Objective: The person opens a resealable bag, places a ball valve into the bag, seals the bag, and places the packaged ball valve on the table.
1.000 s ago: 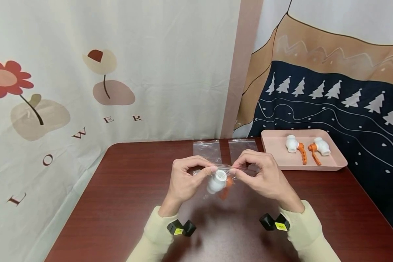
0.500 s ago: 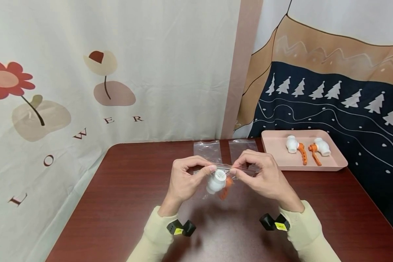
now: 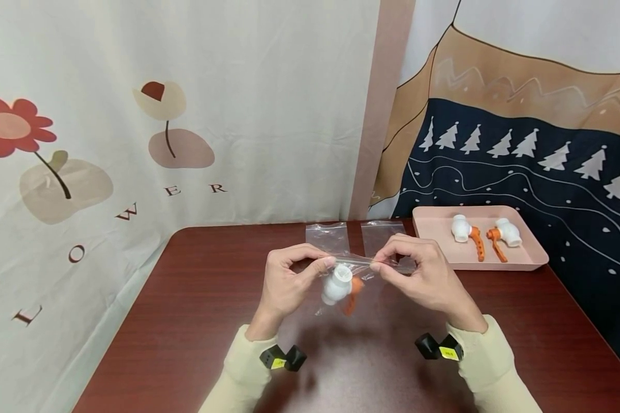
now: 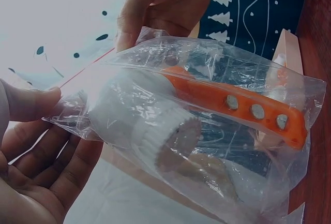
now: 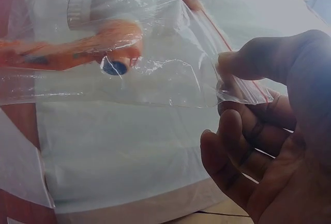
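Observation:
A clear zip bag [image 4: 248, 167] with a red seal line hangs between both hands above the table. Inside it sits a white ball valve [image 3: 337, 285] with an orange lever handle [image 4: 243, 105]. My left hand [image 3: 288, 284] pinches the bag's top edge at one end between thumb and fingers. At the other end of the same edge, my right hand [image 3: 423, 275] pinches the seal strip between thumb and index finger; in the right wrist view its other fingers [image 5: 227, 157] are loosely bent below the bag.
A pink tray [image 3: 527, 255] at the back right holds two more white valves [image 3: 461, 228] with orange handles. Two flat clear zip bags [image 3: 326, 236] lie at the table's back edge, behind the hands. Printed curtains [image 3: 279, 115] hang behind the table [image 3: 212, 298].
My right hand has slid right along the bag's top edge, widening the gap between the hands. My left hand and the bagged valve have shifted slightly left.

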The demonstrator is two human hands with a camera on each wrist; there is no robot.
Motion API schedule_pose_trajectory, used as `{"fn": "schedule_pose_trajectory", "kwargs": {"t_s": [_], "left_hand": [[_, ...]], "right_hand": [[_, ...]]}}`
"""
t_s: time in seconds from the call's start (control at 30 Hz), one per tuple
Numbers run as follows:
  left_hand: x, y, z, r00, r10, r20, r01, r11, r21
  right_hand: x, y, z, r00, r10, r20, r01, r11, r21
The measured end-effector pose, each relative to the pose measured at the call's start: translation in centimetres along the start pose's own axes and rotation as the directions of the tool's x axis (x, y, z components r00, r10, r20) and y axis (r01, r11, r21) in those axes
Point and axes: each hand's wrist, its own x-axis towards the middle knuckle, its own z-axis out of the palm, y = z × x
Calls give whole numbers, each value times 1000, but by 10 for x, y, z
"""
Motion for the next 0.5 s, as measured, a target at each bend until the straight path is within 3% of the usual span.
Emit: {"fn": "schedule_pose_trajectory", "kwargs": {"t_s": [0.5], "left_hand": [[0, -2, -3, 1000, -3, -22, 2, 1000, -7]], "right_hand": [[-1, 3, -5, 1000, 2, 3, -2, 1000, -8]]}}
